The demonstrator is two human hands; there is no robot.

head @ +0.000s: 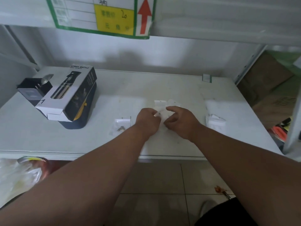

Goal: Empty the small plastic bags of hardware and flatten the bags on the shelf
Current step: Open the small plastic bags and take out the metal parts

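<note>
Hands (160, 121) on lengthwise bag (160, 106)

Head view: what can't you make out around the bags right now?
- Bag between the left hand and right hand: fingers hide its contents.
- Pile of bags on the right: count blurred.
- Hardware in the left bag: too small to identify.

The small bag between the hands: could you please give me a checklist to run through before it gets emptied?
1. Both hands on the small bag: left hand and right hand pinch it. Ok.
2. Bag opened: cannot tell.
3. Bare shelf nearby for the hardware: ok.
4. Bag with a metal part waiting at left, unemptied: not ok.
5. Pile of bags at right lying flat: cannot tell.
</note>
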